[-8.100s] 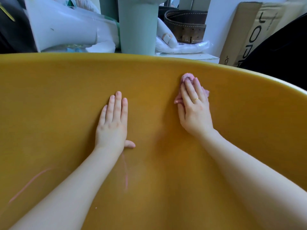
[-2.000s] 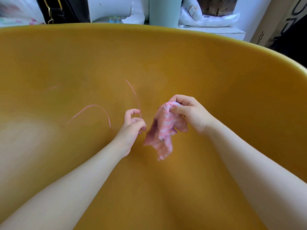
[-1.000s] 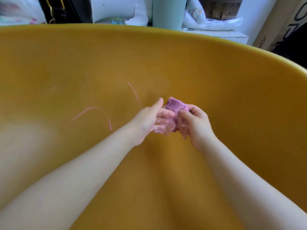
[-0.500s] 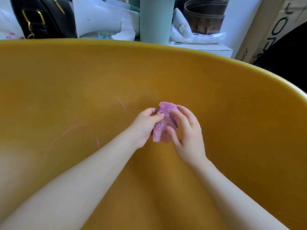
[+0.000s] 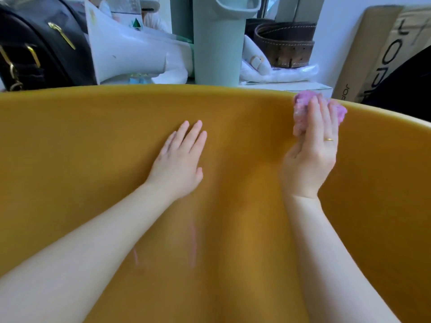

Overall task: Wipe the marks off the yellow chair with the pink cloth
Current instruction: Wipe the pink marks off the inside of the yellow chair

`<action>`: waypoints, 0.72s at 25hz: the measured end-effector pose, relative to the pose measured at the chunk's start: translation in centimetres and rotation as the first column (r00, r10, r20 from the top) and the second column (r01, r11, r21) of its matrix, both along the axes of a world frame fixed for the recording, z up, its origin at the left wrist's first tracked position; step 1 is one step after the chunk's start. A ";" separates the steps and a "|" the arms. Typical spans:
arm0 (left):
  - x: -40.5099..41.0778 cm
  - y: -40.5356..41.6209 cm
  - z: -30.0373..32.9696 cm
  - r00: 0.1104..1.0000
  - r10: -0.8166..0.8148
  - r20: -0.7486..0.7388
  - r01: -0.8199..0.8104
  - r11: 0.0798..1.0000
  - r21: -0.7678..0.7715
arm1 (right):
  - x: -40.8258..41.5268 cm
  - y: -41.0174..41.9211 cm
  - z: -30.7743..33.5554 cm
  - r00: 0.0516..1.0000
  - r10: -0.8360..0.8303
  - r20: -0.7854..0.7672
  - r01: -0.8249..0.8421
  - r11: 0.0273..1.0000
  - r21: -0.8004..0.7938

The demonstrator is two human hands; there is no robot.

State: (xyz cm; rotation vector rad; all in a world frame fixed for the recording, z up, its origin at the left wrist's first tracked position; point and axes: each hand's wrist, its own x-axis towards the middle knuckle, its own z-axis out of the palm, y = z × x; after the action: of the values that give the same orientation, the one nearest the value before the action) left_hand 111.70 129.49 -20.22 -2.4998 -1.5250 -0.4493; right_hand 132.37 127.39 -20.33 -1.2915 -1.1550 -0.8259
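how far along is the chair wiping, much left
Partly done. The upper back of the yellow chair around the left hand, which lies flat on it, shows no marks. In hand: the right hand presses the bunched pink cloth near the top rim. Left: two faint pink streaks lower down, between the forearms, not yet wiped.

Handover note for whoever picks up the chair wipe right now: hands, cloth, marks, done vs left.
Left hand: empty, fingers straight, palm down on the yellow chair.
Right hand: pressing the bunched pink cloth against the chair just under its upper rim, right side.
Done: shell around both hands looks free of marks.
Left: two faint pink marks lower down, a longer streak between the forearms and a short one beside the left forearm. Bring the cloth down to those.
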 end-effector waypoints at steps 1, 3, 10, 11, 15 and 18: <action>-1.3 0.7 -0.3 0.991 0.036 -0.130 -0.021 0.993 0.117 | -0.8 1.5 -0.8 0.999 -0.045 0.026 0.047 0.996 -0.074; -3.3 2.0 -1.1 0.963 0.077 -0.258 -0.009 0.967 0.256 | -3.1 3.8 -3.2 0.996 -0.073 0.047 0.085 0.947 -0.311; -4.1 3.4 -2.2 0.973 0.051 -0.223 0.025 0.945 0.326 | -8.0 2.9 -7.4 0.843 0.297 0.449 -0.023 0.853 -0.521; -4.1 3.0 -2.0 0.972 0.076 -0.223 0.000 0.947 0.320 | -7.7 3.2 -7.1 0.817 0.238 0.525 0.050 0.878 -0.476; -4.0 2.7 -1.9 0.957 0.087 -0.276 -0.009 0.962 0.272 | -1.6 5.1 -2.3 0.788 -0.185 0.587 0.375 0.900 -0.221; -4.3 3.4 -2.2 0.959 0.083 -0.272 0.014 0.942 0.336 | -0.3 5.7 -1.0 0.847 0.036 0.530 0.163 0.932 -0.324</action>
State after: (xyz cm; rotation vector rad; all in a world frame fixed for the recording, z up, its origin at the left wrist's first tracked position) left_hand 107.42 132.91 -22.47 -2.1613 -1.2611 -0.2986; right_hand 132.12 133.10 -21.36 -1.4485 -1.7779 -1.1008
